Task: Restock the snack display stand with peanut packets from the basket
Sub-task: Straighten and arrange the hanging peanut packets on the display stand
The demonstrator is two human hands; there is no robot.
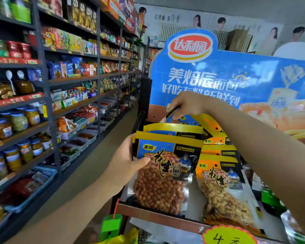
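Note:
My left hand [126, 161] grips the left edge of a stack of blue-and-yellow peanut packets [164, 173], held upright in front of the snack display stand [158, 218]. My right hand [185, 104] reaches further back and pinches the top of another blue peanut packet [180, 118] at the rear of the shelf. Orange-labelled peanut packets [220, 187] lie in a row on the stand to the right. The basket is not visible as a whole; a green handle [111, 224] shows at the bottom.
A big blue cardboard header [218, 74] rises behind the stand. Long dark shelves [48, 95] with jars, boxes and snack trays fill the left side, with an open floor aisle [99, 155] between. A yellow price tag [227, 235] hangs at the stand's front edge.

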